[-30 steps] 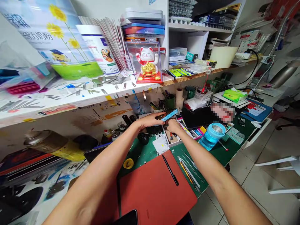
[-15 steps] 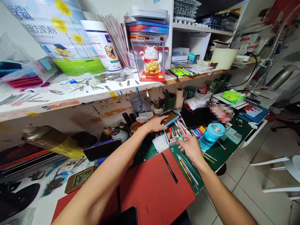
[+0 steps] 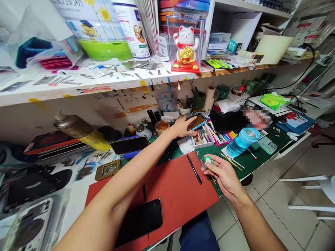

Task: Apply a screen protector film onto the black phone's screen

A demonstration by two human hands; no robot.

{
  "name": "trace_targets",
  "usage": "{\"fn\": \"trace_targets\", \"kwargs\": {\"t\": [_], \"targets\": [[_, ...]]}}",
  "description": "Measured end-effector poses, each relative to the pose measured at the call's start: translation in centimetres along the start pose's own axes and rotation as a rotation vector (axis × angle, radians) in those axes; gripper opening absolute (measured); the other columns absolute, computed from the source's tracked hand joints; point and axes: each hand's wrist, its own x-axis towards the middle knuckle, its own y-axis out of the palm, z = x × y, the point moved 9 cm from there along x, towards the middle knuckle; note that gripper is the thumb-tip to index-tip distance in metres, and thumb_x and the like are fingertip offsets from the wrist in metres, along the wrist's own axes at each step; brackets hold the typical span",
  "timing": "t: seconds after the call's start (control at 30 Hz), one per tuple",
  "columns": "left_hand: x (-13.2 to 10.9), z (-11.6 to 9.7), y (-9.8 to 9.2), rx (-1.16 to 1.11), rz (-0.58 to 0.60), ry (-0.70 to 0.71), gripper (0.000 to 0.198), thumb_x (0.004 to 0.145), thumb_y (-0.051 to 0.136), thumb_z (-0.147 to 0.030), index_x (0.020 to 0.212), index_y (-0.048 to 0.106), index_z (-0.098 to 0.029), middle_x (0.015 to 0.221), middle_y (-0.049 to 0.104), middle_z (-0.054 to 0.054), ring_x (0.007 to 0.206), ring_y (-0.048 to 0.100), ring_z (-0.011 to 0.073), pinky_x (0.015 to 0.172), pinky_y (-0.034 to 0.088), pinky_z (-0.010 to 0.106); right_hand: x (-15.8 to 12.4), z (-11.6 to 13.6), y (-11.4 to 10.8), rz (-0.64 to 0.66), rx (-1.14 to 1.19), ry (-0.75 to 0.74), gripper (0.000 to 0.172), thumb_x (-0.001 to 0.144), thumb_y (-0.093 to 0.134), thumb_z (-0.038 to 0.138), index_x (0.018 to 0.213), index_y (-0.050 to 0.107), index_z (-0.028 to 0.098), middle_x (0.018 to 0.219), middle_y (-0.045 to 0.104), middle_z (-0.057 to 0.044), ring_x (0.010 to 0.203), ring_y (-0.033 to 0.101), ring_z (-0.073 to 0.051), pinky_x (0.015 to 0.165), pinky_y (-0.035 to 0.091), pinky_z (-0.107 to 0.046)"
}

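My left hand (image 3: 184, 127) reaches across to the back of the bench. Its fingers are spread over a blue-edged case with a dark, brownish face (image 3: 198, 122), and I cannot tell whether they press on it. Nearer to me, my right hand (image 3: 224, 176) pinches a small flat clear piece with a green round label (image 3: 206, 161) between thumb and fingers. A black pen (image 3: 194, 169) lies on the red mat (image 3: 172, 188), left of that hand. A black phone (image 3: 143, 219) rests on the mat's near part, partly behind my left forearm.
A blue water bottle (image 3: 242, 142) stands right of an open tool box (image 3: 203, 139). At the left, a spray can (image 3: 81, 130) leans over beside a propped phone (image 3: 129, 144). Above runs a white shelf (image 3: 104, 82) with loose blades and a cat figure (image 3: 186, 48).
My right hand has drawn back toward me and turned, bringing the small clear and green piece over the mat's edge. The left hand's fingers are more spread. The camera view has shifted.
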Motion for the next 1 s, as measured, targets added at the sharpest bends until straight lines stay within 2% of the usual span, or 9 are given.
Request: {"fn": "trace_targets", "kwargs": {"t": [0.07,0.1,0.2,0.27,0.37,0.53,0.7,0.83,1.0], "targets": [[-3.6,-1.8,-1.7,-0.078,-0.048,0.055,0.068,0.099,0.071,-0.043,0.161,0.05,-0.028,0.177,0.034,0.012,0.165,0.026,0.0365,0.134,0.023,0.056,-0.6,-0.3,0.6,0.031,-0.018,0.007,0.061,0.068,0.1,0.049,0.117,0.078,0.02,0.087,0.078,-0.004,0.076,0.073,-0.017,0.069,0.057,-0.026],[-6.1,-2.5,-2.6,-0.126,-0.076,0.071,0.063,0.101,0.066,-0.042,0.161,0.05,-0.029,0.178,0.035,0.009,0.165,0.028,0.0332,0.135,0.023,0.051,-0.9,-0.4,1.0,0.045,-0.03,0.005,0.061,0.068,0.1,0.049,0.118,0.078,0.02,0.088,0.079,-0.005,0.074,0.072,-0.016,0.069,0.057,-0.025],[-15.2,-3.3,-4.5,-0.284,-0.156,0.004,0.041,0.107,0.055,-0.044,0.14,0.069,-0.024,0.151,0.066,0.01,0.142,0.058,0.0288,0.125,0.041,0.046,-2.1,-0.9,2.3,0.071,-0.092,-0.04,0.06,0.068,0.1,0.049,0.116,0.078,0.021,0.097,0.08,-0.006,0.074,0.071,-0.015,0.07,0.06,-0.027],[-21.2,-3.4,-4.4,-0.398,-0.192,-0.106,0.039,0.108,0.053,-0.048,0.119,0.078,-0.02,0.124,0.079,0.011,0.116,0.072,0.0268,0.107,0.055,0.042,-3.1,-1.1,3.8,0.091,-0.147,-0.087,0.056,0.069,0.1,0.049,0.112,0.078,0.021,0.1,0.081,-0.006,0.077,0.073,-0.017,0.073,0.064,-0.03],[-27.6,-4.1,-2.2,-0.569,-0.196,-0.235,0.033,0.1,0.067,-0.047,0.113,0.078,-0.019,0.108,0.082,0.008,0.092,0.075,0.0215,0.084,0.06,0.033,-5.1,-1.8,6.8,0.149,-0.228,-0.145,0.051,0.074,0.096,0.05,0.112,0.078,0.021,0.099,0.081,-0.007,0.084,0.077,-0.02,0.079,0.068,-0.033],[-31.7,-4.7,0.8,-0.77,-0.203,-0.347,0.027,0.095,0.074,-0.042,0.102,0.076,-0.016,0.087,0.079,0.005,0.074,0.068,0.0164,0.068,0.054,0.027,-8.9,-2.5,11.0,0.24,-0.452,-0.315,0.035,0.091,0.084,0.046,0.115,0.078,0.021,0.1,0.082,-0.007,0.088,0.08,-0.02,0.082,0.068,-0.028],[-35.5,-6.2,1.7,-0.838,-0.214,-0.347,0.018,0.096,0.072,-0.033,0.089,0.076,-0.018,0.088,0.076,0.004,0.08,0.066,0.0165,0.073,0.049,0.027,-14.3,-1.9,12.6,0.318,-0.769,-0.64,0.016,0.102,0.072,0.029,0.116,0.078,0.025,0.098,0.08,-0.004,0.085,0.078,-0.017,0.078,0.065,-0.023],[-39.2,-9.1,4.3,-0.875,-0.162,-0.309,0.018,0.098,0.068,-0.027,0.084,0.077,-0.019,0.087,0.076,0.003,0.082,0.067,0.0161,0.079,0.048,0.027,-18.7,-3.5,11.8,0.443,-0.877,-0.716,0.017,0.103,0.068,0.022,0.118,0.077,0.025,0.094,0.08,-0.003,0.077,0.077,-0.016,0.074,0.064,-0.019],[-42.2,-10.9,7.9,-0.912,-0.177,-0.351,0.021,0.099,0.063,-0.027,0.083,0.073,-0.018,0.086,0.074,0.004,0.079,0.066,0.0162,0.076,0.048,0.026,-21.8,-5.9,7.5,0.454,-0.933,-0.658,0.015,0.097,0.076,0.029,0.111,0.082,0.025,0.087,0.083,-0.005,0.063,0.078,-0.018,0.063,0.065,-0.018]]}}
